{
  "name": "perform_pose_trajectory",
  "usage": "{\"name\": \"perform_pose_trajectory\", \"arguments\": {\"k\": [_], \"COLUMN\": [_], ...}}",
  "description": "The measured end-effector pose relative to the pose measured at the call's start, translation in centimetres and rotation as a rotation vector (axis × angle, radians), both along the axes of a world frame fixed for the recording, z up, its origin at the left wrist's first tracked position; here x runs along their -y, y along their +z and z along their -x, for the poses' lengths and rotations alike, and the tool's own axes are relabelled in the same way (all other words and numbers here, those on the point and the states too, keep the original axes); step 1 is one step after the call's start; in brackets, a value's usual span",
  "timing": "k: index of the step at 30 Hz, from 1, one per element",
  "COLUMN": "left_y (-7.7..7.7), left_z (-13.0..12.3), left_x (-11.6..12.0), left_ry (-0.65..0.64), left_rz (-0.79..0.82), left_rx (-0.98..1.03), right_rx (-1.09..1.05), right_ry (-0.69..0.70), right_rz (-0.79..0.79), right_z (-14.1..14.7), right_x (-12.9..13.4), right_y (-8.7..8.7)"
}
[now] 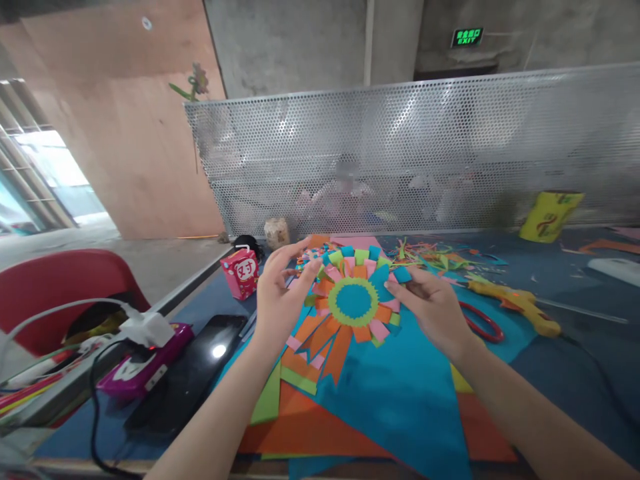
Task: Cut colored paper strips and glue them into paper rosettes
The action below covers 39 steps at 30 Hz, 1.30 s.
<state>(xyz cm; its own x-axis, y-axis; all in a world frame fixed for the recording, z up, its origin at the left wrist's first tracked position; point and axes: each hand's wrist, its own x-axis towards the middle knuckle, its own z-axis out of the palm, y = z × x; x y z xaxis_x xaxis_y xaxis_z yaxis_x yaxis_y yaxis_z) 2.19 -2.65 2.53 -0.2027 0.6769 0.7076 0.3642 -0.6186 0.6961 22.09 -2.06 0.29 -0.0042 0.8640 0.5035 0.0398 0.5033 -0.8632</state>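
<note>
Table (575, 320): blue surface before me
Left: black phone (187, 373), purple power strip (145, 363)
Right: yellow glue gun (515, 303)

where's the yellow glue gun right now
In the head view, the yellow glue gun lies on the table to the right, just beyond the right hand and beside the red-handled scissors.

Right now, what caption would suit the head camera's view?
Colourful rosette between left hand and right hand, over a blue sheet.
</note>
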Motion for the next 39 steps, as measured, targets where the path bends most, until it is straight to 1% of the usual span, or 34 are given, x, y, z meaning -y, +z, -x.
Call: {"name": "perform_pose_trajectory", "arguments": {"k": [2,5,9,12,15,19,21,28,35,38,39], "left_y": [0.04,-0.02,-0.03,0.09,0.10,-0.02,0.00,0.17,0.02,0.26,0.46], "left_z": [0.16,0.20,-0.04,-0.17,-0.20,-0.18,-0.17,-0.16,-0.21,-0.19,-0.20], "left_x": [0.14,0.19,0.26,0.40,0.40,0.17,0.08,0.08,-0.02,0.10,0.21], "left_ry": [0.082,0.127,0.159,0.149,0.080,-0.121,-0.181,-0.224,-0.271,-0.324,-0.322], "left_rz": [-0.117,-0.193,-0.199,-0.131,-0.008,0.118,0.149,0.208,0.247,0.286,0.288], "left_rx": [-0.151,-0.256,-0.280,-0.236,-0.142,0.038,0.071,0.133,0.162,0.231,0.257], "right_rx": [-0.032,-0.033,0.008,0.043,0.051,0.078,0.106,0.137,0.130,0.119,0.112], "right_ry": [0.033,0.055,0.032,0.030,0.048,0.067,0.051,0.022,0.038,0.041,0.044], "right_rz": [0.018,0.040,0.018,-0.013,-0.008,0.013,0.000,-0.012,-0.020,-0.010,-0.003], "right_z": [-0.16,-0.34,-0.33,-0.24,-0.24,-0.30,-0.31,-0.29,-0.20,-0.26,-0.30], "right_x": [-0.17,-0.25,-0.14,0.02,0.17,0.34,0.43,0.63,0.50,0.43,0.41], "right_y": [-0.20,-0.42,-0.40,-0.21,-0.09,-0.07,-0.04,0.09,-0.02,-0.09,-0.12]}}
